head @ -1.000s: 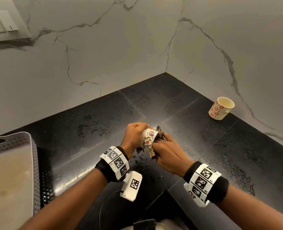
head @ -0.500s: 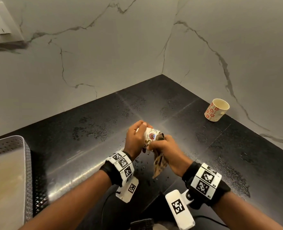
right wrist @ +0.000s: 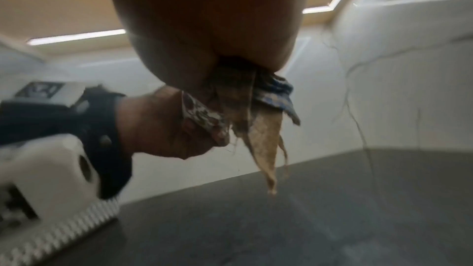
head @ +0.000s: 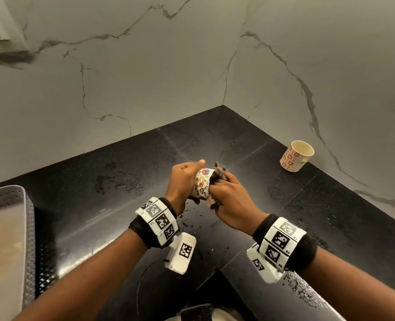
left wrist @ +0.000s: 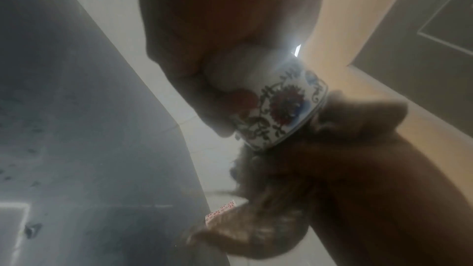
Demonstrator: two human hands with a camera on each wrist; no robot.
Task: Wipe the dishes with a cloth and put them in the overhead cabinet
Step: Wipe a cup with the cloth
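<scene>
Right, my left hand (head: 182, 181) is wrapped round the small white ceramic cup w/ floral print (head: 202, 183), held above the wet black stone bench (head: 122, 181), while my right hand (head: 229, 200) clutches the brownish checked cloth (head: 217, 173), stuffed into the cup's mouth. To do this well I'd twist cloth vs cup in opposite directions, reach the bottom, then wipe the outside. Red-flowered mug (head: 296, 156) waits near the wall, well apart.
</scene>
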